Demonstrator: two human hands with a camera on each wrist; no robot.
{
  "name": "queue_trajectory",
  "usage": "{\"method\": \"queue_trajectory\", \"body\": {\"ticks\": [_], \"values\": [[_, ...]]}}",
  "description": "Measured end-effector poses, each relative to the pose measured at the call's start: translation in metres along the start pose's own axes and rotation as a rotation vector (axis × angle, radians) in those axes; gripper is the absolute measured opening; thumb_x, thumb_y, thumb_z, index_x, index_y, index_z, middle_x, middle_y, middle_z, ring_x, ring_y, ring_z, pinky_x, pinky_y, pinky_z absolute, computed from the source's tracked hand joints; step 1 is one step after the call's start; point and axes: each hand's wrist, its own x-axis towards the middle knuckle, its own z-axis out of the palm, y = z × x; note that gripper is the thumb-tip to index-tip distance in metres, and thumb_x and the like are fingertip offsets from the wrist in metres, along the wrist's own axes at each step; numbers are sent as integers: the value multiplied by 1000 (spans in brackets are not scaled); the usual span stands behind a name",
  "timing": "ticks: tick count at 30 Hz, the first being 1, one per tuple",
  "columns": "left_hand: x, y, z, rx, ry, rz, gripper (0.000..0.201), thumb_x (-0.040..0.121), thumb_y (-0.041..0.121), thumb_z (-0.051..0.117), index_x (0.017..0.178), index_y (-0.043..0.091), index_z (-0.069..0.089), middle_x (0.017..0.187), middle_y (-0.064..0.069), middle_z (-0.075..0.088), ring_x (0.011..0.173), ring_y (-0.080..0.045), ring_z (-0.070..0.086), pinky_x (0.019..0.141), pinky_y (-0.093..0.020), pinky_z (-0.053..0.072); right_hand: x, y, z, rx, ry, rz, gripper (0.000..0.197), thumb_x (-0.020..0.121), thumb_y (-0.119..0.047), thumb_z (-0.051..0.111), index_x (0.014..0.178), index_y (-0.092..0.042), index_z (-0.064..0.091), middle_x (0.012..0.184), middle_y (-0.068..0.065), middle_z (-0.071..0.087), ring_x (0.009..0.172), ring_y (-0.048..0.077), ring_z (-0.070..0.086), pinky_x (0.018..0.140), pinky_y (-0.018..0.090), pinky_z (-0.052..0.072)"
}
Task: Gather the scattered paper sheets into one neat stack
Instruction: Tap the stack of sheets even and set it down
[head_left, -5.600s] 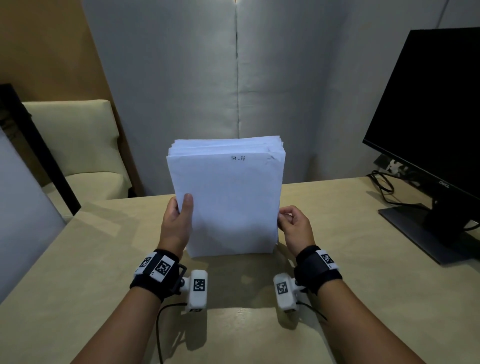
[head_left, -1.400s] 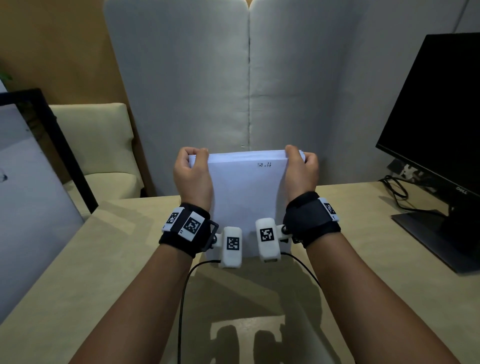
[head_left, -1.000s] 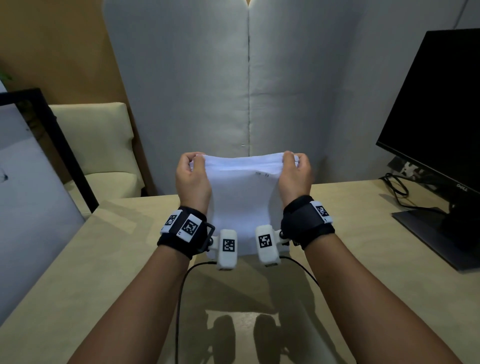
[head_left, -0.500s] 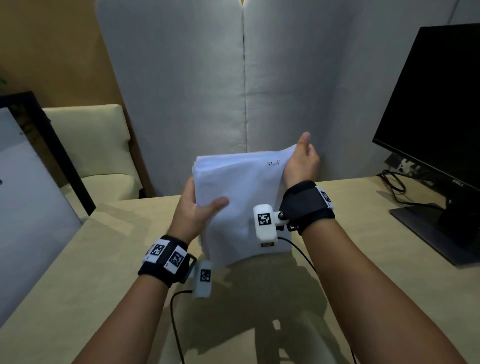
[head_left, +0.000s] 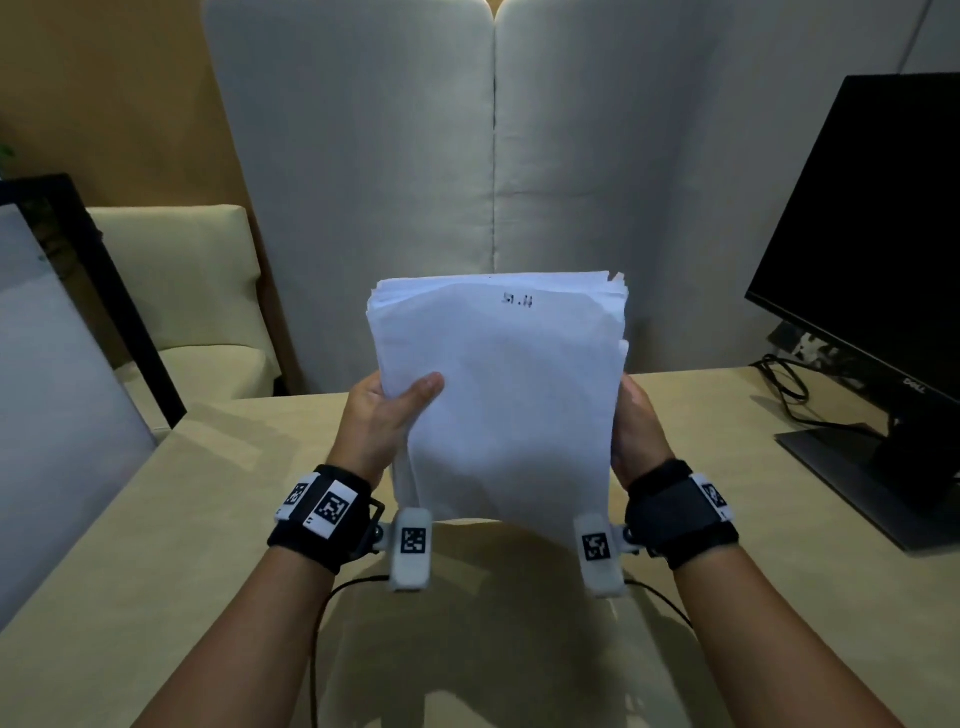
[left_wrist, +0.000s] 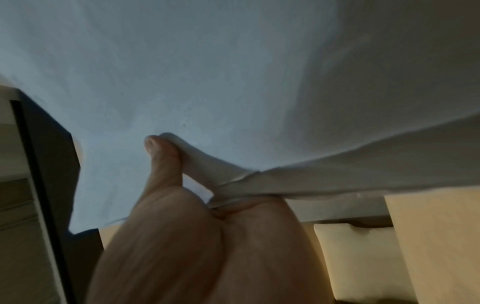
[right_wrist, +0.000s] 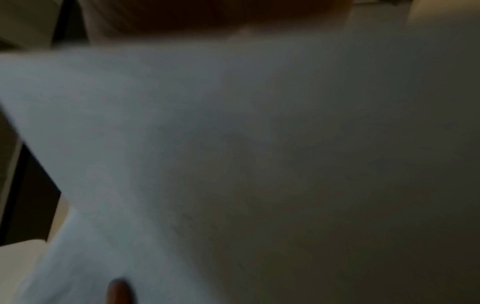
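A stack of white paper sheets (head_left: 498, 400) stands upright above the table, a small printed mark near its top edge. My left hand (head_left: 387, 415) grips its left edge, thumb across the front sheet. My right hand (head_left: 636, 431) holds the right edge, its fingers hidden behind the paper. The top edges are slightly uneven. In the left wrist view my thumb (left_wrist: 162, 156) presses on the stack (left_wrist: 233, 82). The right wrist view is blurred and filled by the paper (right_wrist: 207, 154).
The beige table (head_left: 182, 519) lies under my arms. A black monitor (head_left: 857, 249) on a stand with cables stands at the right. A grey padded partition (head_left: 493, 156) rises behind, a cream chair (head_left: 182, 291) sits at the back left, and a framed board (head_left: 52, 389) leans at the left.
Both hands held the stack's top corners a second ago. They have slid down to its side edges, and the stack now stands straighter and taller in view.
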Motion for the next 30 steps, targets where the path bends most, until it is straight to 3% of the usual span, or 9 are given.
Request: {"method": "queue_trajectory", "body": {"ticks": [2, 5, 8, 11, 13, 16, 21, 26, 30], "values": [[-1, -1, 4, -28, 16, -7, 37, 88, 24, 73, 122, 11, 65, 116, -10, 73, 107, -31, 70, 92, -51, 55, -5, -1, 2, 43, -34, -30, 49, 85, -58, 63, 99, -11, 65, 78, -8, 72, 71, 10, 67, 69, 33, 49], [0, 2, 6, -73, 69, -16, 31, 90, 20, 71, 119, 12, 66, 113, -9, 74, 104, -29, 71, 90, -48, 57, -8, -1, 3, 181, -126, -51, 98, 56, -86, 66, 117, -9, 65, 97, 9, 72, 86, 24, 68, 71, 33, 55], [4, 8, 6, -112, 107, -31, 26, 90, 18, 71, 115, 14, 68, 110, -7, 76, 99, -26, 73, 86, -43, 59, -10, 7, 1, 241, -222, -30, 91, 55, -85, 66, 121, -23, 68, 104, 22, 63, 88, 35, 61, 71, 40, 53], [7, 13, 9, -119, 129, -13, 24, 90, 13, 70, 114, 13, 69, 107, -6, 77, 96, -25, 74, 82, -39, 61, -18, 9, 6, 228, -185, 18, 95, 56, -78, 72, 131, -20, 58, 125, 9, 67, 113, 30, 65, 89, 40, 56], [9, 14, 10, -97, 122, 9, 24, 91, 14, 70, 115, 13, 69, 108, -6, 76, 97, -26, 74, 82, -39, 60, -19, 8, 11, 113, -100, 29, 79, 68, -59, 78, 130, -15, 56, 123, 2, 70, 114, 20, 66, 91, 34, 55], [8, 15, 9, -50, 116, 36, 25, 91, 16, 70, 116, 16, 69, 108, -3, 76, 97, -23, 74, 81, -37, 60, -16, 2, 17, -24, -27, 62, 41, 85, -21, 74, 124, -16, 63, 114, 0, 74, 106, 20, 70, 89, 36, 57], [6, 15, -2, 37, 88, 88, 23, 91, 16, 69, 114, 17, 69, 109, -1, 76, 97, -21, 74, 83, -35, 60, -12, -8, 10, -79, -76, 84, 33, 88, -19, 72, 121, -18, 66, 111, -4, 75, 100, 15, 72, 83, 29, 56], [6, 3, -13, 66, 44, 101, 35, 90, 18, 70, 124, 16, 64, 117, 0, 73, 105, -19, 71, 86, -35, 58, -11, -8, 15, -79, -27, 56, 29, 91, -13, 68, 120, -10, 67, 110, 3, 75, 100, 22, 72, 87, 35, 57], [4, -12, -13, 122, 15, 99, 38, 88, 12, 71, 125, 16, 61, 115, 4, 73, 102, -12, 70, 82, -26, 58, -8, -2, 22, -59, 49, 51, 28, 90, -12, 68, 118, -9, 68, 106, 6, 76, 96, 24, 73, 84, 37, 59]]}}
